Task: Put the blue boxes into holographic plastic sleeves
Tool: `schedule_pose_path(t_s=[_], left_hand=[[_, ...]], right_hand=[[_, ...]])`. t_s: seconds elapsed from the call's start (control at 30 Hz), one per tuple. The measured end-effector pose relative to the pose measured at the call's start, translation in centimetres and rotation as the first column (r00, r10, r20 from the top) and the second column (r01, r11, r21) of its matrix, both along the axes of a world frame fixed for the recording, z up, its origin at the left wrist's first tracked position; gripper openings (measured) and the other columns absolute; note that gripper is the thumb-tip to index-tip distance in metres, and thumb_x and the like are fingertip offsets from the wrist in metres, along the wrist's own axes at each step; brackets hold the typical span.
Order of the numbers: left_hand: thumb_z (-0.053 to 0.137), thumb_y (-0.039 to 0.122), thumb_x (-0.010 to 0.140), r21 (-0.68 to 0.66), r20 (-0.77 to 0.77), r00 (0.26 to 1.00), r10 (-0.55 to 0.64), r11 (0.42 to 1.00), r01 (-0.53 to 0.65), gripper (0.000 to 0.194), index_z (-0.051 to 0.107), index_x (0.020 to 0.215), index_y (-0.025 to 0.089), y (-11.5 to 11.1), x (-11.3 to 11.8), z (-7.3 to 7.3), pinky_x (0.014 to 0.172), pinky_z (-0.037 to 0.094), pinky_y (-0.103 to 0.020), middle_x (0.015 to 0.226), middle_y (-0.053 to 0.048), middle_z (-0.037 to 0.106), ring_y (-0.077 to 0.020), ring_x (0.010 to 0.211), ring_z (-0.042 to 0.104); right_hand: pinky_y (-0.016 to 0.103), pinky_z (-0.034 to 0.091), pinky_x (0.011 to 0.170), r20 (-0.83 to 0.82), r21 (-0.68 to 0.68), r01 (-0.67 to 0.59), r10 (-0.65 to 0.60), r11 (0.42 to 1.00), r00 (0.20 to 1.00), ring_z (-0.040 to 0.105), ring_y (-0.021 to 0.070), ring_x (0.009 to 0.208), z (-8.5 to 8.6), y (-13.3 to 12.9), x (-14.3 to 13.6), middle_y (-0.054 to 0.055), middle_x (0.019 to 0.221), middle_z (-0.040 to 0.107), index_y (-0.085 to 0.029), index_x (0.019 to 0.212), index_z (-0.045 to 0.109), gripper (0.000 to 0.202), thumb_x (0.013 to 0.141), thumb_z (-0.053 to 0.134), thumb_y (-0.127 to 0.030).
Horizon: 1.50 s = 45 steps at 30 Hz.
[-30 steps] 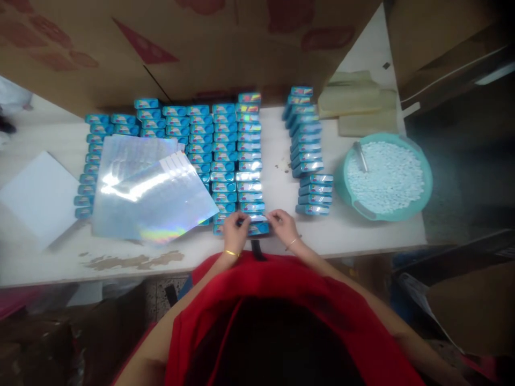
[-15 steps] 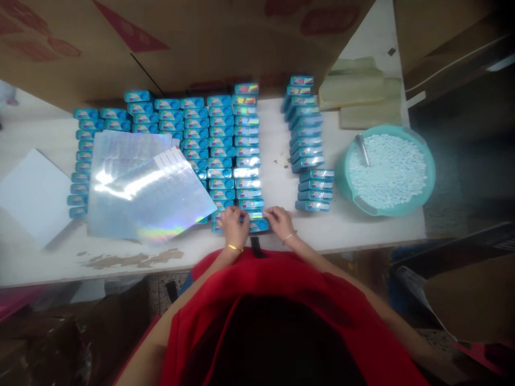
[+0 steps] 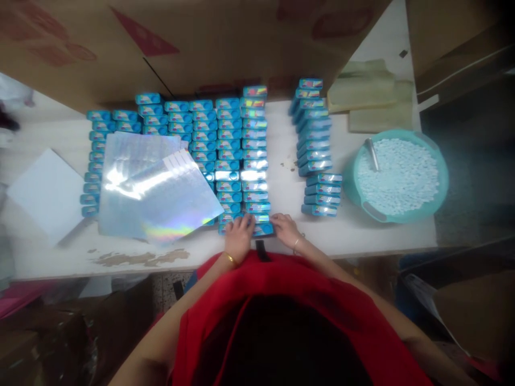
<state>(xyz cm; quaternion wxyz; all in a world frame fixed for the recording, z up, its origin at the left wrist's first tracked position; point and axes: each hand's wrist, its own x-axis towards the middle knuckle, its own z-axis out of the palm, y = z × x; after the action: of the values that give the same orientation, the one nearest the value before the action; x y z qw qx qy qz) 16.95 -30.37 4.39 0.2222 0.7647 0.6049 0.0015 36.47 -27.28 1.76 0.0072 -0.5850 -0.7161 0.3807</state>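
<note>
At the near end of a row of small blue plastic cases, my left hand (image 3: 239,234) rests with bent fingers on the left end of one blue case (image 3: 263,219). A shiny label strip shows on its front. My right hand (image 3: 286,230) has its thumb and fingers pressed together at that case's right end. Another blue case (image 3: 264,229) lies just nearer to me, partly hidden by my left hand. Several columns of like cases (image 3: 229,134) stretch away behind my hands. Silvery holographic sheets (image 3: 140,187) lie over part of the columns on the left.
A separate column of blue cases (image 3: 314,136) stands to the right. Beyond it is a turquoise basin (image 3: 441,182) full of small white pieces, with a metal scoop (image 3: 373,154). A white sheet (image 3: 47,195) lies far left. A big cardboard box (image 3: 225,43) borders the back.
The view has shifted slightly, so everything sits a little further right. My left fingers have come down flatter over the case; my right hand stays at its right end.
</note>
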Motion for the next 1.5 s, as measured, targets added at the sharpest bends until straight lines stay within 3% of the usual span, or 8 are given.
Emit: schedule_pose_path(t_s=[0.2,0.37,0.53,0.73,1.03,1.23,1.4,1.5], left_hand=[[0.043,0.023,0.090,0.090,0.266,0.956,0.125,0.984,-0.154,0.033,0.059,0.119,0.022,4.6,-7.1,0.9,0.084,0.041,-0.038,0.113,-0.012,0.062,-0.0236,0.102,0.056],[0.043,0.023,0.088,0.296,0.305,0.784,0.541,0.729,-0.618,0.027,0.060,0.107,0.016,12.1,-20.9,1.1,0.086,0.044,-0.035,0.097,-0.010,0.063,-0.0194,0.084,0.058],[0.047,0.026,0.087,0.241,0.103,0.893,0.438,0.860,-0.450,0.028,0.063,0.107,0.017,16.6,-27.6,-0.4,0.091,0.042,-0.037,0.105,-0.012,0.062,-0.0248,0.102,0.054],[0.046,0.023,0.088,0.250,-0.048,0.926,0.375,0.902,-0.352,0.029,0.065,0.109,0.019,16.8,-27.1,-1.8,0.085,0.042,-0.036,0.102,-0.012,0.060,-0.0259,0.100,0.052],[0.042,0.023,0.093,0.274,-0.144,0.941,0.308,0.926,-0.261,0.027,0.063,0.110,0.023,15.1,-25.6,-0.7,0.083,0.035,-0.042,0.116,-0.013,0.061,-0.0287,0.102,0.050],[0.049,0.027,0.090,0.309,0.135,0.894,0.427,0.840,-0.447,0.015,0.062,0.092,0.020,9.7,-22.0,3.0,0.089,0.034,-0.041,0.098,-0.009,0.066,-0.0242,0.097,0.056],[0.064,0.034,0.081,0.063,0.685,0.383,0.620,0.473,-0.879,0.015,0.059,0.080,0.020,5.3,-16.9,9.1,0.081,0.042,-0.031,0.080,-0.001,0.061,-0.0168,0.080,0.058],[0.071,0.034,0.074,-0.283,0.799,0.019,0.601,0.404,-0.870,0.019,0.059,0.078,0.020,4.0,-13.8,10.6,0.076,0.044,-0.026,0.074,0.001,0.059,-0.0135,0.075,0.058]], right_hand=[[0.041,0.041,0.083,0.163,0.218,-0.056,0.020,0.974,0.986,0.052,0.0278,0.097,2.1,3.9,-1.7,0.012,0.108,0.065,-0.019,0.108,0.068,0.037,0.081,0.044,-0.009],[0.043,0.037,0.100,-0.116,0.448,-0.126,0.197,0.885,0.973,0.047,0.0281,0.118,4.6,9.7,-11.9,0.014,0.126,0.058,-0.015,0.125,0.058,0.039,0.092,0.037,-0.019],[0.044,0.023,0.114,-0.085,0.378,-0.364,0.423,0.851,0.902,0.030,0.0274,0.139,3.3,14.7,-25.2,0.015,0.147,0.042,-0.009,0.138,0.045,0.046,0.094,0.038,-0.017],[0.048,0.016,0.117,-0.006,0.276,-0.461,0.482,0.843,0.876,0.017,0.0293,0.145,-0.2,16.0,-30.0,0.013,0.156,0.023,-0.008,0.145,0.035,0.055,0.093,0.047,-0.024],[0.050,0.017,0.116,-0.031,0.308,-0.438,0.469,0.844,0.883,0.018,0.0293,0.144,-0.6,15.6,-29.6,0.011,0.157,0.022,-0.011,0.145,0.035,0.054,0.094,0.044,-0.025],[0.046,0.017,0.117,-0.124,0.277,-0.402,0.447,0.873,0.886,0.019,0.0270,0.144,-0.3,16.2,-29.4,0.011,0.156,0.026,-0.009,0.144,0.037,0.052,0.093,0.042,-0.020],[0.038,0.036,0.107,-0.576,0.123,0.029,0.048,0.992,0.816,0.050,0.0213,0.122,2.9,13.7,-25.5,0.010,0.126,0.060,-0.018,0.120,0.062,0.043,0.098,0.032,-0.040],[0.037,0.047,0.089,-0.696,-0.274,0.110,-0.276,0.955,0.663,0.062,0.0201,0.097,5.6,9.6,-21.3,0.006,0.099,0.069,-0.020,0.099,0.068,0.056,0.091,0.033,-0.063]])
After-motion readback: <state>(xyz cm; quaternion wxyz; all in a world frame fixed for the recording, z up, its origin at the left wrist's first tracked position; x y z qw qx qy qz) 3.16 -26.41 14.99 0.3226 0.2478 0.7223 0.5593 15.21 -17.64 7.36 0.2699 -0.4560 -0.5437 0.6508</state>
